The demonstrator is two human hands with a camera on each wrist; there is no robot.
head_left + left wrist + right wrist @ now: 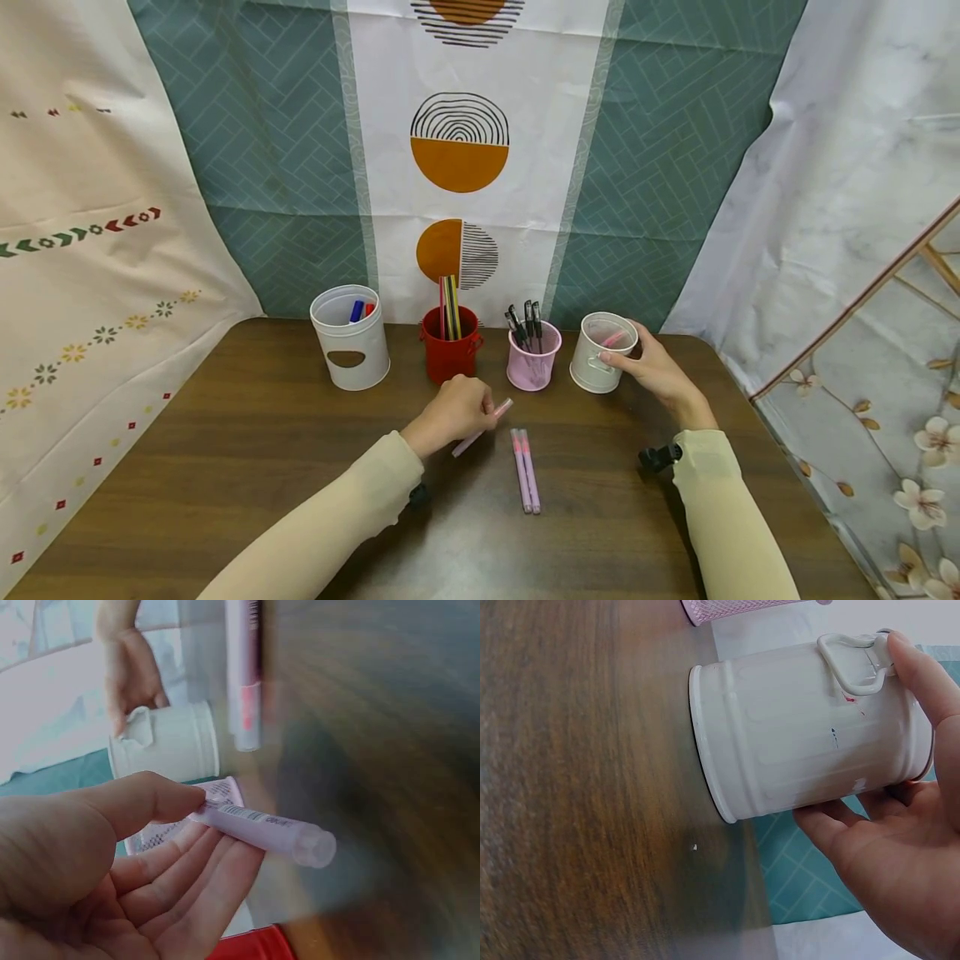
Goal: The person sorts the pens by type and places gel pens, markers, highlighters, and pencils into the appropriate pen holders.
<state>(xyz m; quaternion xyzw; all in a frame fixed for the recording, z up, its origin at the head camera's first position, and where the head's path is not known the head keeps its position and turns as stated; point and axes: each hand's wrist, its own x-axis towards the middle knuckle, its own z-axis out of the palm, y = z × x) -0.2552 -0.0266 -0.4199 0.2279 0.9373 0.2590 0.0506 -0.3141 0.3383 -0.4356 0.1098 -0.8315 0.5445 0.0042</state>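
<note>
Between thumb and fingers my left hand (459, 408) pinches a pale purple pen with a pink band (259, 829), held slanted above the table in front of the red bucket. My right hand (662, 367) grips the cream metal bucket (802, 735) at the far right of the row, thumb near its rim and handle, fingers round the far side. Inside that bucket a pink pen (613, 339) leans against the wall. Two more purple pens (526, 471) lie side by side on the table, right of my left hand.
A white bucket (349, 333) with blue and red markers stands at the left of the row. Beside it are a red bucket (450, 354) holding striped sticks and a pink mesh cup (532, 367) with several black pens. Curtains hang behind the wooden table (247, 467).
</note>
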